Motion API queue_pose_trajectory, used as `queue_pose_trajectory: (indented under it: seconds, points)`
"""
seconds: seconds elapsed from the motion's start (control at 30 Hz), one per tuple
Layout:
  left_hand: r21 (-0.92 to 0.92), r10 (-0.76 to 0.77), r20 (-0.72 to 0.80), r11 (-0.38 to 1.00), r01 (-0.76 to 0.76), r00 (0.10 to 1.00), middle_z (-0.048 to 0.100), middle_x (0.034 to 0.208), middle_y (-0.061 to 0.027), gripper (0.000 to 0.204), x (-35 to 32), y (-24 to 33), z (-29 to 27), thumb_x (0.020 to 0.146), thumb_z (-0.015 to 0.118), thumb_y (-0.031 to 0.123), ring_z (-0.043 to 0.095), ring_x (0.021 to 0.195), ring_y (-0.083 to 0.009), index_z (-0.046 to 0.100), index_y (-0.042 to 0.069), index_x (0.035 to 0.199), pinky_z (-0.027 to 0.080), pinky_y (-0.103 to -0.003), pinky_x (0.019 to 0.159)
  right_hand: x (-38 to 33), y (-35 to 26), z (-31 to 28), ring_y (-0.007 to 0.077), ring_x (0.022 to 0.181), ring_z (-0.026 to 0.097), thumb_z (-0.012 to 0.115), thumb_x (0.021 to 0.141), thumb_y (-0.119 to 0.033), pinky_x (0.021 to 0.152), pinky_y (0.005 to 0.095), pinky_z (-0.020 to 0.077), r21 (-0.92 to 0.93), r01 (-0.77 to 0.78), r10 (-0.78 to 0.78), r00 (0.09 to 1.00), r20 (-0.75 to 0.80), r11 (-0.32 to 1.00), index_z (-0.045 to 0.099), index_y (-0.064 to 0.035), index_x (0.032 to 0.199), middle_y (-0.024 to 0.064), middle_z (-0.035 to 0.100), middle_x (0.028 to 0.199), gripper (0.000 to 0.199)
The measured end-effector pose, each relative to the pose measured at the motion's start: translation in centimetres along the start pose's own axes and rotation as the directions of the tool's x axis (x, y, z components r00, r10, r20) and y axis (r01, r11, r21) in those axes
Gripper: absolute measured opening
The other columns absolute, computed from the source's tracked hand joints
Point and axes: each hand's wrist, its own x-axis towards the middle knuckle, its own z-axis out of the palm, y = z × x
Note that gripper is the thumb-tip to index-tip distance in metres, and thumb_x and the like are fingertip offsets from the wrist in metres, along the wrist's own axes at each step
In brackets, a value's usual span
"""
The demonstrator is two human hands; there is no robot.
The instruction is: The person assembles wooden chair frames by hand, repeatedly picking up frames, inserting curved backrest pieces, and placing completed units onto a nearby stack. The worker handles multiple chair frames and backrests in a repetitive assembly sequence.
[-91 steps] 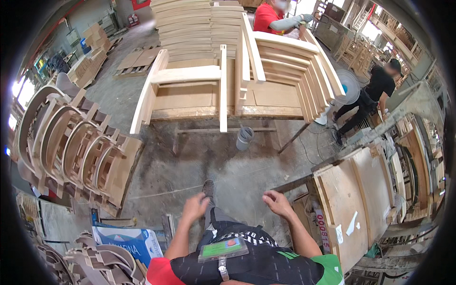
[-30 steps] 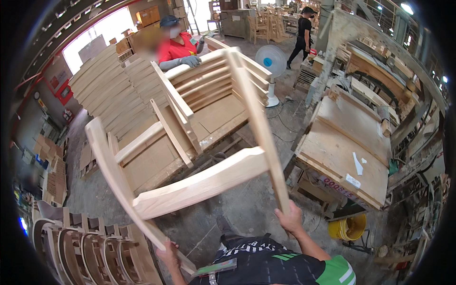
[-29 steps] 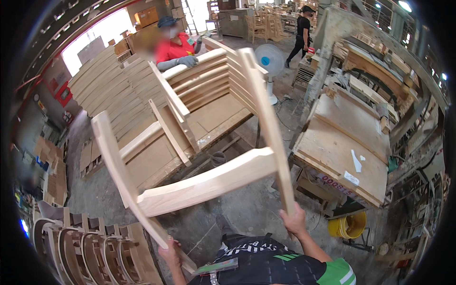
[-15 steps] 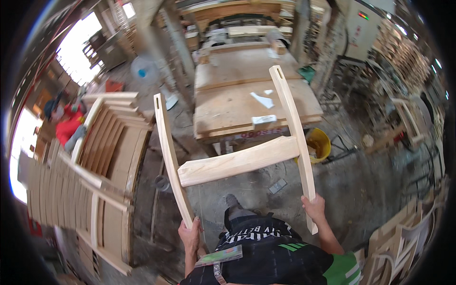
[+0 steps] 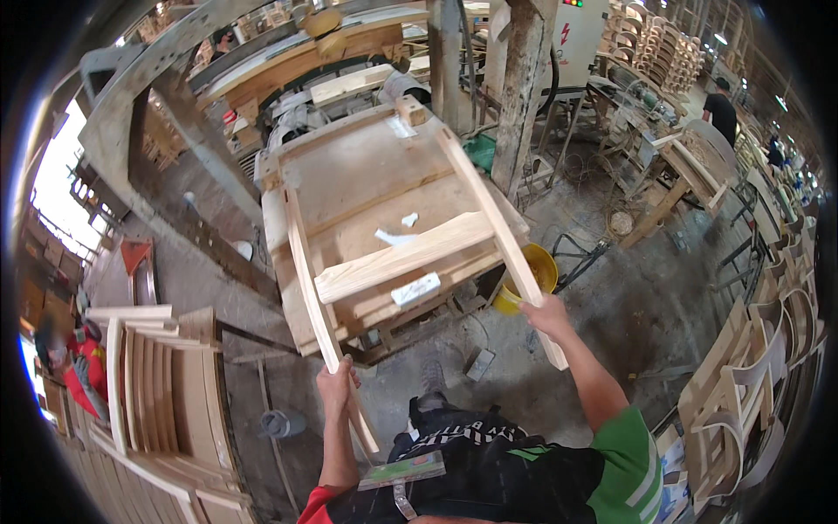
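Between my hands I hold a pale wooden chair frame (image 5: pixel 410 255), two long legs joined by one wide curved crosspiece. My left hand (image 5: pixel 338 382) is closed round the lower part of the left leg. Farther up on the right, my right hand (image 5: pixel 545 316) grips the right leg a little above its lower end. The frame's far part lies over a wooden worktable (image 5: pixel 367 166); whether it touches the top I cannot tell. Near the crosspiece, a white block-like piece (image 5: pixel 416 289) and white scraps (image 5: pixel 395 237) lie on the table.
A yellow bucket (image 5: pixel 539 269) stands beside the table's right side. Stacked wooden frames (image 5: pixel 166 384) are at the left, near a person in red (image 5: pixel 85 371). Curved wooden parts (image 5: pixel 742 393) lean at the right. A steel post (image 5: pixel 524 96) rises behind the table.
The frame has moved forward and lower, from in front of the worktable to over it. My arms reach farther out, and my view has turned to the right.
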Motion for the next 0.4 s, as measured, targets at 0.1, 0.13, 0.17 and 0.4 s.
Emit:
queue_pose_trajectory:
  seconds: [0.1,0.13,0.17,0.4]
  points:
    - [0.024,-0.015,0.004,1.0,0.015,1.0,0.06,0.068,-0.0057,0.025,4.1,1.5,1.6,0.091,0.075,0.021,0.059,0.053,-0.0162,0.063,-0.001,0.093,0.051,-0.033,0.049,4.2,-2.2,1.2,0.0379,0.1,0.074,0.077,0.085,-0.047,0.088,0.0455,0.0562,-0.122,-0.006,0.007,1.0,0.015,0.992,0.076,-0.0017,0.114,0.0242,0.076,0.102,0.054]
    - [0.039,-0.023,0.014,0.999,0.023,1.0,0.059,0.067,-0.0057,0.025,4.9,1.8,2.2,0.092,0.075,0.021,0.059,0.053,-0.0163,0.062,-0.001,0.093,0.051,-0.033,0.048,5.2,-2.5,1.3,0.0381,0.1,0.074,0.077,0.084,-0.049,0.088,0.0459,0.0563,-0.171,-0.027,0.029,1.0,0.009,0.985,0.076,-0.002,0.113,0.0247,0.076,0.103,0.055]
    - [0.061,-0.035,0.033,0.998,0.033,0.999,0.059,0.067,-0.0058,0.026,5.3,1.9,2.8,0.092,0.075,0.022,0.059,0.053,-0.0164,0.062,0.0,0.092,0.05,-0.033,0.048,5.6,-2.6,1.3,0.0392,0.1,0.073,0.076,0.084,-0.053,0.088,0.0466,0.0563,-0.196,-0.01,0.015,1.0,0.023,0.981,0.077,-0.0022,0.111,0.0257,0.075,0.103,0.058]
    - [0.193,-0.058,0.153,0.981,0.028,0.987,0.06,0.069,-0.0079,0.027,3.7,-2.4,4.3,0.095,0.075,0.023,0.059,0.053,-0.0207,0.064,-0.001,0.092,0.049,-0.036,0.047,2.0,2.3,1.6,0.039,0.121,0.063,0.069,0.094,-0.047,0.1,0.0493,0.0498,-0.214,0.009,-0.016,0.999,-0.03,0.977,0.058,-0.0045,0.14,0.0236,0.067,0.127,0.064]
